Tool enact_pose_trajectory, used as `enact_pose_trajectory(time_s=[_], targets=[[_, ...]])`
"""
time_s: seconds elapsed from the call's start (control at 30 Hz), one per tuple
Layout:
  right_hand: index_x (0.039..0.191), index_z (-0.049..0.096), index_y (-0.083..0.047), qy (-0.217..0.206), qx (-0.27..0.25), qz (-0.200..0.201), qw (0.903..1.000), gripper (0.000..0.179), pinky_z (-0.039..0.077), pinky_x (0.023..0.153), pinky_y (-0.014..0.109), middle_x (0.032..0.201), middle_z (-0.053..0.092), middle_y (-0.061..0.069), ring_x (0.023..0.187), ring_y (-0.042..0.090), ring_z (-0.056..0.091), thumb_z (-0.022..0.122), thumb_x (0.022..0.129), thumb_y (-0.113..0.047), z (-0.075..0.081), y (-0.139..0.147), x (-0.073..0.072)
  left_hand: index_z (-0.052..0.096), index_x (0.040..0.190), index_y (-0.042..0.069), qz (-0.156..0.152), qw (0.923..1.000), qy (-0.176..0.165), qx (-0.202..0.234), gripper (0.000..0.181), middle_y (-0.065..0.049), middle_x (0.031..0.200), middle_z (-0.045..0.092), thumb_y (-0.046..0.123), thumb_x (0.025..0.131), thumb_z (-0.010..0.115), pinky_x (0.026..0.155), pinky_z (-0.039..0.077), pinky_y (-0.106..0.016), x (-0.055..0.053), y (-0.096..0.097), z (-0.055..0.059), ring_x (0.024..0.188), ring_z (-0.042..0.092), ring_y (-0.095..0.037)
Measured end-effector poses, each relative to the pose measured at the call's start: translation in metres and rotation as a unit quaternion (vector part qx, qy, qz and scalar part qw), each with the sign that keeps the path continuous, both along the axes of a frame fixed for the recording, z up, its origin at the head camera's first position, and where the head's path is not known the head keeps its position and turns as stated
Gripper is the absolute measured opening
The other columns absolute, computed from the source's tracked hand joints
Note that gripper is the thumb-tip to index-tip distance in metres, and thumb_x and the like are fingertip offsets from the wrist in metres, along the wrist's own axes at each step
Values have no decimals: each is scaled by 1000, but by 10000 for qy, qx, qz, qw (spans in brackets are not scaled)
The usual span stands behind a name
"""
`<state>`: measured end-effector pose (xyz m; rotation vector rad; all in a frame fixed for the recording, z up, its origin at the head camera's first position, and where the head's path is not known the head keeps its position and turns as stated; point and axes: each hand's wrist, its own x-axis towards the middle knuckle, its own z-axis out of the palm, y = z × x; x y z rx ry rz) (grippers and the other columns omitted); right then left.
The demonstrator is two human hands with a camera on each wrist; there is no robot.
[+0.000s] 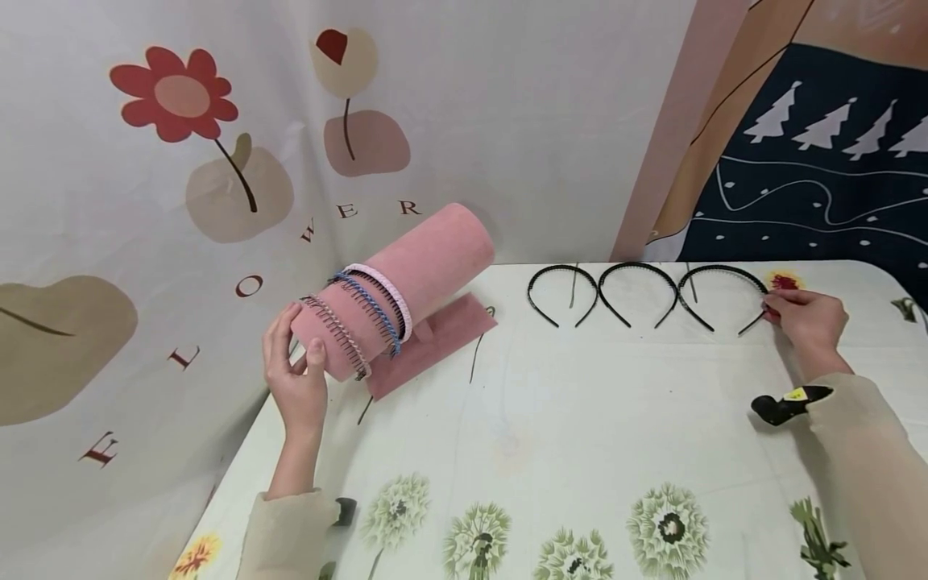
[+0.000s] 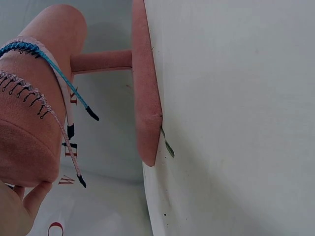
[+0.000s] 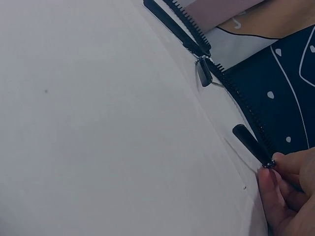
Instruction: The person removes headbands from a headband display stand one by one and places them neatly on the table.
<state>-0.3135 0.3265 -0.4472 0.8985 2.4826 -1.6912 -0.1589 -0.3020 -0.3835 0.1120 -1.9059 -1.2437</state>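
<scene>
At the left, a padded pink headband stand (image 1: pixel 442 254) has a roll raised on a post above a flat base (image 2: pixel 146 93). It carries a pale pink headband (image 1: pixel 397 300), a blue braided headband (image 1: pixel 373 308) and a pinkish-grey braided headband (image 1: pixel 337 330). My left hand (image 1: pixel 299 387) grips the roll's near end, thumb at the front and fingers round the far edge. Over at the right, my right hand (image 1: pixel 814 329) pinches one end of a black toothed headband (image 1: pixel 721 268). Two more black headbands, the middle one (image 1: pixel 638 266) and the left one (image 1: pixel 561 268), lie beside it in a row.
The table's white cloth (image 1: pixel 565 419) has printed dandelions along the front. Behind it hangs a pale flower-print curtain (image 1: pixel 522 121). A dark cloth with white trees (image 1: pixel 819 185) hangs at the back right. A black strap piece (image 1: pixel 786 405) sits at the right wrist.
</scene>
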Motion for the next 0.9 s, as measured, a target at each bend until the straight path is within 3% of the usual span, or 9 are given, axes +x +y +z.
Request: enact_pose_trajectory(time_s=[0.1,0.2,0.33,0.5,0.6,0.67,0.73,0.87,0.9], targets=[[130,60,-21,26,-7,-27,10000,32,49,54,8,51,44,-34,50,-17,52,58,98,-20,0,0,0,58,139,14,-26,10000,8,-27,52,1,146,49,33,92,64,86,49,-8,0,0,0,136,48,-17],[131,61,-20,32,26,-35,10000,33,49,54,8,53,42,-33,50,-18,52,58,98,-19,-1,-1,0,59,139,15,-57,10000,26,-40,51,3,146,49,31,91,64,85,50,-9,0,-1,0,136,48,-17],[145,47,0,39,110,5,9999,51,48,51,7,50,39,-35,48,-19,50,57,98,-18,0,-2,0,59,139,15,-42,10000,16,-49,51,3,145,49,32,91,63,86,49,-9,0,-1,0,137,48,-18],[144,47,1,60,71,-32,10000,51,47,50,8,49,40,-36,48,-19,50,58,98,-17,1,-2,-1,58,140,13,3,10000,-19,-19,52,1,146,49,33,92,63,86,49,-8,0,1,2,136,48,-19],[142,51,-6,-7,76,-86,9999,48,49,53,8,70,53,-28,50,-19,52,59,97,-19,2,-1,-1,58,140,12,16,10000,-24,2,52,-1,146,49,33,93,63,85,49,-8,0,2,3,136,48,-19],[142,51,-7,-61,135,-73,9999,47,49,54,7,102,68,-11,50,-20,51,59,97,-20,2,-1,-1,58,140,13,4,10000,-25,-19,52,0,146,49,33,92,63,86,49,-8,0,1,2,136,48,-19],[141,53,-12,-97,172,-49,9998,45,49,55,7,127,63,1,51,-21,50,58,98,-20,1,0,0,58,140,15,-14,10000,-27,-47,51,1,146,49,34,92,63,86,49,-9,1,1,2,137,48,-19],[131,62,-28,-101,190,3,9998,34,50,58,6,134,60,6,52,-21,48,58,98,-20,-1,4,0,59,139,17,-61,10000,-20,-57,51,3,146,49,34,91,64,86,50,-10,3,3,4,136,48,-18],[121,65,-35,-89,121,-35,9999,29,50,59,6,123,62,0,52,-21,49,59,97,-19,-1,5,0,59,139,17,-72,10000,-8,-52,51,3,146,49,34,91,64,85,50,-10,4,3,4,136,48,-18]])
